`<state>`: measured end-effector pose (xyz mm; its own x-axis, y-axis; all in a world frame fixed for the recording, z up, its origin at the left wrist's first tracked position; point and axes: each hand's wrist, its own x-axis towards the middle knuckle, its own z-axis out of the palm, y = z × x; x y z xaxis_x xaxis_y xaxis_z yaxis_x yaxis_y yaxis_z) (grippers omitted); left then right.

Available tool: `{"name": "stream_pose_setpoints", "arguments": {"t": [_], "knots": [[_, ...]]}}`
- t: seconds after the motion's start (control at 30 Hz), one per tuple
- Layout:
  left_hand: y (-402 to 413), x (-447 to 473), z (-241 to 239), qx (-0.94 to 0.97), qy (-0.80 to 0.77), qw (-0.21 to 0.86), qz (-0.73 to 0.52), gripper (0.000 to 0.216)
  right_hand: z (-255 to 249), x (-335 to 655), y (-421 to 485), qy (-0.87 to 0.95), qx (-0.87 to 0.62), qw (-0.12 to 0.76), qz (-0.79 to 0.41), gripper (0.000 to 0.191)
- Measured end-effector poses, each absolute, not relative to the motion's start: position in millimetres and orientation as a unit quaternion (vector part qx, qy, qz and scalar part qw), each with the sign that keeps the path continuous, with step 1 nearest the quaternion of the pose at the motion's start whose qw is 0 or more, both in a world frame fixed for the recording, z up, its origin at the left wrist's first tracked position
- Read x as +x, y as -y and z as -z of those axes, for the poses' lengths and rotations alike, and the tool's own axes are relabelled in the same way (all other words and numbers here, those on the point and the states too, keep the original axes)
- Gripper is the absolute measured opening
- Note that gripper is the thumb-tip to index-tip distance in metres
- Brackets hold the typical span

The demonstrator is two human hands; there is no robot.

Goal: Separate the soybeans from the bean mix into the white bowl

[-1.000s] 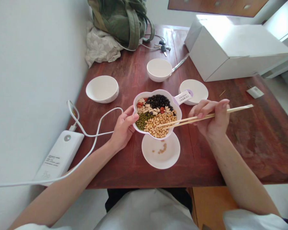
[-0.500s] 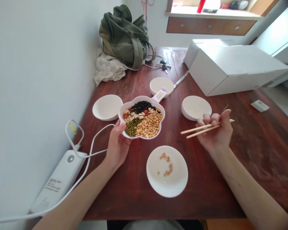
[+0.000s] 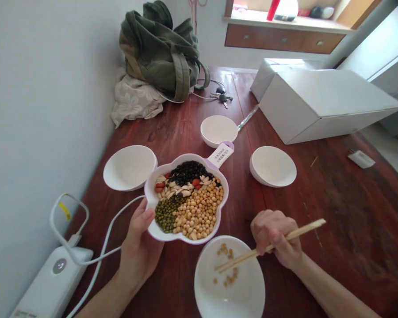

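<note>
My left hand grips the left rim of a flower-shaped bowl with a labelled handle. Inside lie black beans, green mung beans, yellow soybeans, and pale seeds with a few red peanuts. My right hand is closed around a pair of wooden chopsticks. Their tips are over the near white bowl, close to several soybeans in it; whether they touch its bottom I cannot tell.
White bowls stand at the left, the back and the right. Farther off are a green bag, keys and a large white box. A white power strip with a cable lies along the left wall.
My right hand has moved down and left, bringing the chopstick tips over the near bowl. The flower-shaped bowl sits closer and lower in view. The camera view has shifted.
</note>
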<state>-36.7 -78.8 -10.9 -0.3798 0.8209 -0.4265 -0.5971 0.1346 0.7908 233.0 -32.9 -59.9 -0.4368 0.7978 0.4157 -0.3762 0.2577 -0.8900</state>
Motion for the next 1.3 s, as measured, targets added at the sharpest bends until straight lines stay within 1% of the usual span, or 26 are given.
{"name": "stream_pose_setpoints", "arguments": {"t": [0.07,0.17,0.33,0.43,0.5,0.57,0.7,0.73,0.8,0.87,1.0,1.03,1.07,1.17,1.3], "knots": [[78,-37,10,0.089,-0.539,0.538,-0.642,0.056,57,227,38,0.642,-0.161,0.486,-0.57,0.05],[79,-39,10,0.049,-0.561,0.524,-0.639,0.062,51,217,44,0.648,-0.162,0.495,-0.555,0.047],[80,-42,9,-0.004,-0.589,0.5,-0.634,0.066,57,205,57,0.64,-0.162,0.537,-0.524,0.052],[81,-42,10,0.001,-0.59,0.503,-0.632,0.069,69,204,63,0.678,-0.112,0.543,-0.483,0.052],[82,-42,11,0.016,-0.582,0.508,-0.635,0.069,73,207,65,0.713,-0.073,0.525,-0.459,0.049],[82,-41,12,0.034,-0.571,0.51,-0.642,0.065,73,212,64,0.73,-0.078,0.497,-0.462,0.046],[80,-36,10,0.099,-0.54,0.518,-0.656,0.059,59,221,56,0.727,-0.118,0.453,-0.501,0.036],[79,-34,9,0.121,-0.53,0.521,-0.659,0.059,55,223,53,0.721,-0.121,0.443,-0.518,0.036],[76,-30,5,0.144,-0.505,0.531,-0.666,0.059,51,225,47,0.687,-0.131,0.453,-0.553,0.04],[74,-25,2,0.168,-0.472,0.536,-0.679,0.056,50,227,43,0.655,-0.137,0.446,-0.594,0.048],[73,-19,7,0.21,-0.414,0.548,-0.696,0.042,53,231,36,0.595,-0.171,0.46,-0.636,0.07],[74,-19,10,0.218,-0.406,0.555,-0.693,0.039,52,231,35,0.576,-0.179,0.471,-0.644,0.077],[74,-19,14,0.223,-0.4,0.56,-0.69,0.034,52,231,34,0.542,-0.189,0.494,-0.653,0.079],[77,-20,20,0.222,-0.396,0.595,-0.664,0.025,49,231,32,0.496,-0.25,0.522,-0.647,0.073],[80,-17,18,0.214,-0.395,0.615,-0.648,0.021,50,233,33,0.555,-0.266,0.497,-0.611,0.076]]}}
